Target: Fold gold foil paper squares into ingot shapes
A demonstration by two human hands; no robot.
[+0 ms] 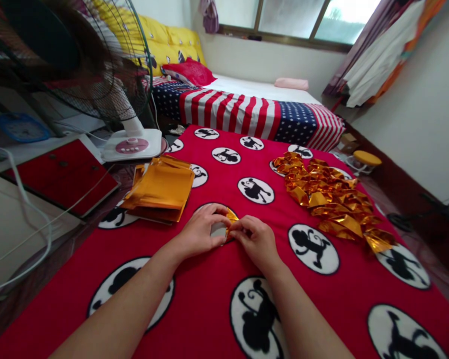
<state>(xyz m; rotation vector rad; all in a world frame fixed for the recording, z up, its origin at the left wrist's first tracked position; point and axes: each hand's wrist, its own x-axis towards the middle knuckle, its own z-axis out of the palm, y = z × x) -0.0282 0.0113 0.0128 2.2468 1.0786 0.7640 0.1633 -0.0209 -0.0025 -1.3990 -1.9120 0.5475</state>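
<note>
A small folded piece of gold foil paper point(231, 216) is between my two hands, over the red cloth with monkey prints point(217, 269). My left hand point(201, 230) curves in a C, its fingertips and thumb gripping the paper's left side. My right hand point(257, 241) pinches the near right edge, thumb against bent fingers. Much of the paper is hidden behind the fingers. To the left lies a stack of flat gold foil sheets point(164, 187). Rows of folded gold foil pieces point(322, 197) spread over the cloth at the right.
An electric fan point(132, 142) stands beyond the cloth's left edge, by a red-fronted box point(65, 172) and a white cable point(30, 199). A bed with a striped, starred cover point(239, 112) is behind. A yellow stool point(367, 158) is at the right.
</note>
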